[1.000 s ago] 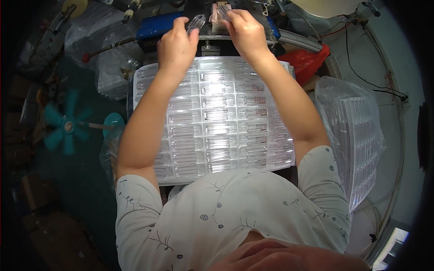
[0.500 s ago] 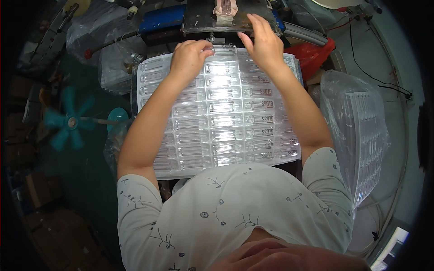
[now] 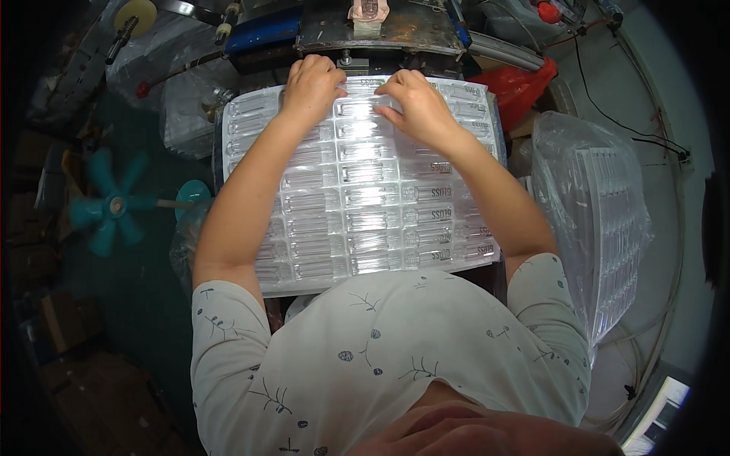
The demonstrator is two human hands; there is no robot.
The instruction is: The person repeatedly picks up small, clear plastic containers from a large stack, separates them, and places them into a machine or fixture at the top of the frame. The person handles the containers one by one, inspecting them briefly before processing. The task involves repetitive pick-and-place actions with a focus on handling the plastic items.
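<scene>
A pale tray (image 3: 312, 286) lies in front of me, filled with rows of clear tubes (image 3: 370, 174). Dark lettering marks the tubes toward its right side, while those at the left look plain. Near the tray's far edge, my left hand (image 3: 310, 90) has its fingers bent and closed at the left end of a far-row tube; what lies between the fingertips is hidden. Facing it, my right hand (image 3: 420, 109) hovers over the tubes, thumb and index finger apart with nothing visible between them.
Beyond the tray stands a dark metal machine bed (image 3: 426, 34) with a pinkish holder (image 3: 369, 11). A red bag (image 3: 521, 91) sits at the far right. Bagged trays (image 3: 604, 235) lean at right. A teal fan (image 3: 114, 204) stands at left.
My right hand has come back from the machine's edge to the tray, toward my left hand. The left hand has shifted slightly left and away from me.
</scene>
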